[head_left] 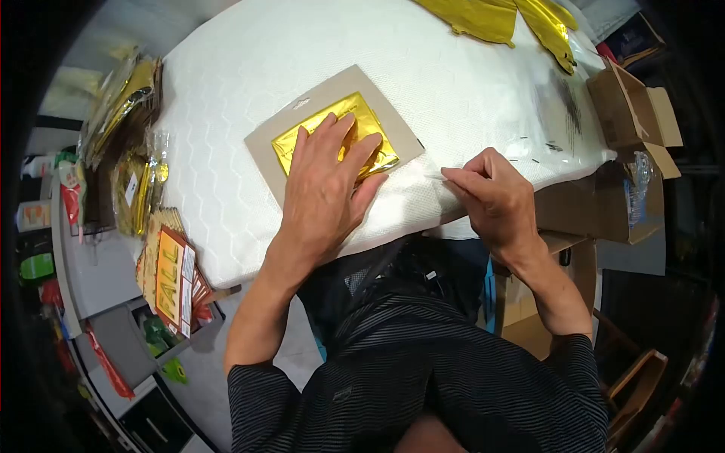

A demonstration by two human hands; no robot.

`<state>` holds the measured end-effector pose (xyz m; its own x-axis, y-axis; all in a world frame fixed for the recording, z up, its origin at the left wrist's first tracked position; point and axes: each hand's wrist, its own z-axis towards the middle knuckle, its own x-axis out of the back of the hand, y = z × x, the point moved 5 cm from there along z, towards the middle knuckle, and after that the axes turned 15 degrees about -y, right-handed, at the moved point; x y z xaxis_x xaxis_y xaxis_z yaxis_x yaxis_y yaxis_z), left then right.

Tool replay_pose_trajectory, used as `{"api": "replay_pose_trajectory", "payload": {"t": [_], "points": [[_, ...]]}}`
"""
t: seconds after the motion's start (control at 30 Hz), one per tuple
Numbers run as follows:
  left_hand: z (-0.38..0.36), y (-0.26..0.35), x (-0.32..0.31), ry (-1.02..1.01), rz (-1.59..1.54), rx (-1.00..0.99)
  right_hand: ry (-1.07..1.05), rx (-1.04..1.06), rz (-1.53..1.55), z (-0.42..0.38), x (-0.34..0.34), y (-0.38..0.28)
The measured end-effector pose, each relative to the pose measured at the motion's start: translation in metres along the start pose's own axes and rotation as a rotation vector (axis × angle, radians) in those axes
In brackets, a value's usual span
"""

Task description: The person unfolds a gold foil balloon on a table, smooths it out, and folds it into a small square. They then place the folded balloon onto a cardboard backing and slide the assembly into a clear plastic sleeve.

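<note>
My left hand (325, 170) lies with fingers spread on a folded packet of shiny gold foil (370, 124), pressing it down. Under the foil is a grey-brown cardboard backing card (351, 79) with a hang hole, set at a slant on the white-covered table (226, 98). To the right of the card, near the table's front edge, my right hand (491, 196) is closed in a pinch. A faint whitish tip shows at its fingertips, too thin to name. The card and the right hand are apart.
More gold foil pieces (491, 19) lie at the far edge. Bagged gold packets (132, 189) and stacked "FALL" cards (172, 279) stand at the left. Small dark strips (555, 147) lie on the table's right side, beside open cardboard boxes (623, 106).
</note>
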<state>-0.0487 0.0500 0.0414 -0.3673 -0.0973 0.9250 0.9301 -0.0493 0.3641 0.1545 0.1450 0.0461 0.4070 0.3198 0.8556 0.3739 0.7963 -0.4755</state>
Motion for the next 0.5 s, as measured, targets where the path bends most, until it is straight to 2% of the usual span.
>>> {"api": "replay_pose_trajectory", "payload": {"t": [0.23, 0.5], "points": [[0.002, 0.003, -0.006, 0.06, 0.009, 0.033, 0.122, -0.008, -0.02, 0.001, -0.008, -0.01], [0.002, 0.008, -0.008, 0.118, 0.048, -0.034, 0.207, -0.058, -0.09, 0.006, -0.018, -0.017]]}}
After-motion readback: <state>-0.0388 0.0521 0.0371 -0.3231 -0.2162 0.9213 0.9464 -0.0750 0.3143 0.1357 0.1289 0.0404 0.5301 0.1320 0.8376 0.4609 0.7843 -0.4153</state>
